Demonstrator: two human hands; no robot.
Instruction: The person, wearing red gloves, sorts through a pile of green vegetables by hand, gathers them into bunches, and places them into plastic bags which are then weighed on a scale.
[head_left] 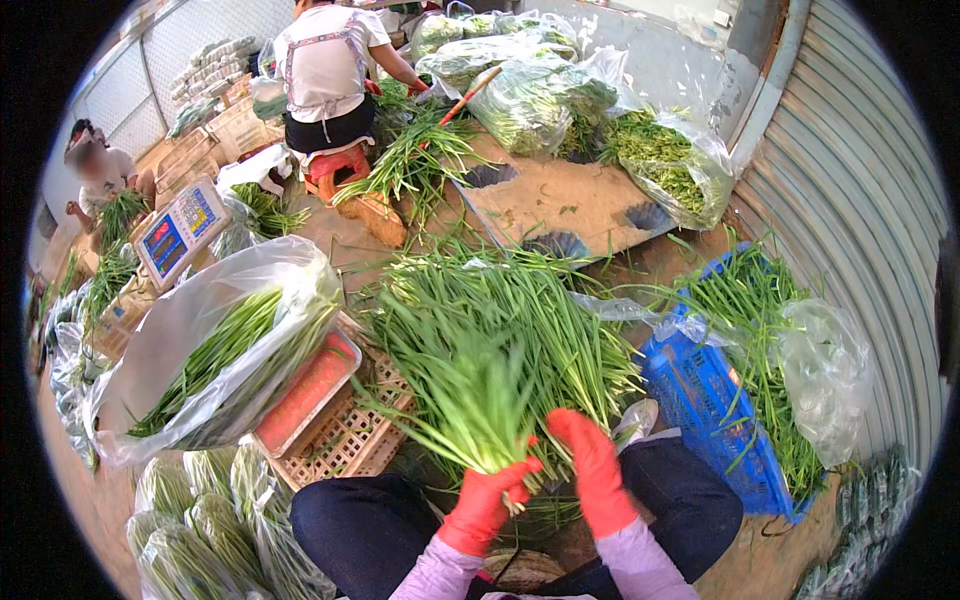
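Observation:
My left hand (492,502), in a red rubber glove, grips a bunch of garlic chives (485,400) near its pale stem ends; the leaves fan upward and are blurred. Just right of it, my right hand (585,455), also red-gloved, has its fingers drawn together, and what they hold, if anything, is hidden. Beyond both hands spreads a large heap of loose garlic chives (540,310), stems toward me. At the left, an open clear plastic bag (310,275) of chives rests on the red pan of a digital scale (310,395).
A blue crate (700,400) of greens stands at the right, near a corrugated metal wall (850,150). Bagged bundles (205,530) lie at the lower left. Cardboard (570,200) lies beyond the heap. One person (325,70) sits on a red stool (335,170); another (105,170) is at far left.

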